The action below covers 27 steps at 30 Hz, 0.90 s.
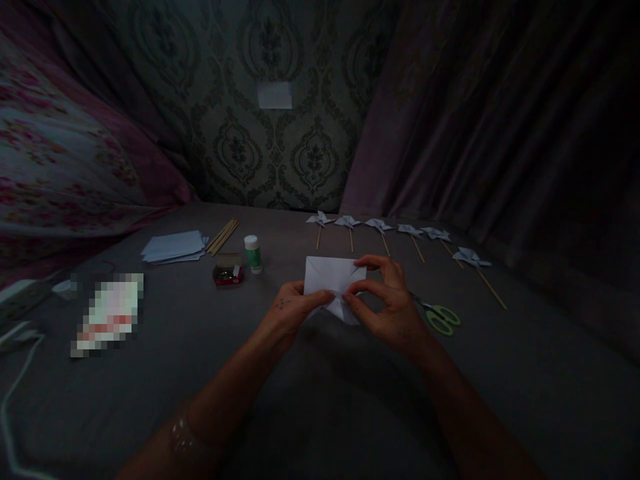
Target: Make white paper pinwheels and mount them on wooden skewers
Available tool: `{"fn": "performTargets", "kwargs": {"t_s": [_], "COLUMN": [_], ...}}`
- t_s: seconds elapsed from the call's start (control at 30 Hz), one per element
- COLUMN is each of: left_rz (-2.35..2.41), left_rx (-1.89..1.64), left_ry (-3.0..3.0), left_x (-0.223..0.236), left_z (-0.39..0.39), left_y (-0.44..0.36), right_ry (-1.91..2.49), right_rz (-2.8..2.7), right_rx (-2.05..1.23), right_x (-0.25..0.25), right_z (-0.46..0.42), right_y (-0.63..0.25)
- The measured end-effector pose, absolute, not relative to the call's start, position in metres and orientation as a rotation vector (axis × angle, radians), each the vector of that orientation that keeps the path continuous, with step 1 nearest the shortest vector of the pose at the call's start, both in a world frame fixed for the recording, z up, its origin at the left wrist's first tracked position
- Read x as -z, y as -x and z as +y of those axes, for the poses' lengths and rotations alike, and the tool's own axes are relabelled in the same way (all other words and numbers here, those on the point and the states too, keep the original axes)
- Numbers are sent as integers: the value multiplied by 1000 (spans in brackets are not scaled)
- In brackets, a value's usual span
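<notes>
A white paper square (327,272) with crease lines and cut corners is held up in front of me, its lower part bent in toward the middle. My left hand (293,308) grips its left side, with the thumb pressed on the front near the centre. My right hand (387,303) pinches a bent flap near the middle, while another finger touches the upper right corner. Scissors (440,319) with green handles lie just right of my right hand, their blades partly hidden behind it.
Several paper pinwheels (380,227) on sticks lie in a row at the back right. A glue stick (253,255), a small red box (227,273) of metal pieces, wooden sticks (223,237) and a paper stack (174,247) lie left. A white cable (10,413) runs along the left edge.
</notes>
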<state>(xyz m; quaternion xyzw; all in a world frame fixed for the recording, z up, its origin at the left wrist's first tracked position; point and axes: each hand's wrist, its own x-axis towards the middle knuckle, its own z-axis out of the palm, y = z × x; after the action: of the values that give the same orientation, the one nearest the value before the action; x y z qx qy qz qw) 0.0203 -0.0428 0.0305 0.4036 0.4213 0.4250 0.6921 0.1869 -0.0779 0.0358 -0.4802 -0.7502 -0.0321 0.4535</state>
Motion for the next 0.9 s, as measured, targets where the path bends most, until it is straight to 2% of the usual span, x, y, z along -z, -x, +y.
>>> {"fn": "performTargets", "kwargs": {"t_s": [0.9], "left_rz": [938], "left_rx": [-909], "left_ry": [-969], "left_x": [-34], "left_z": [-46], "left_y": [-22], "right_ry": [1257], "right_rz": [-1834], "right_rx": [78], "right_x": [-37], "right_z": [-77], "right_y": [-187]}}
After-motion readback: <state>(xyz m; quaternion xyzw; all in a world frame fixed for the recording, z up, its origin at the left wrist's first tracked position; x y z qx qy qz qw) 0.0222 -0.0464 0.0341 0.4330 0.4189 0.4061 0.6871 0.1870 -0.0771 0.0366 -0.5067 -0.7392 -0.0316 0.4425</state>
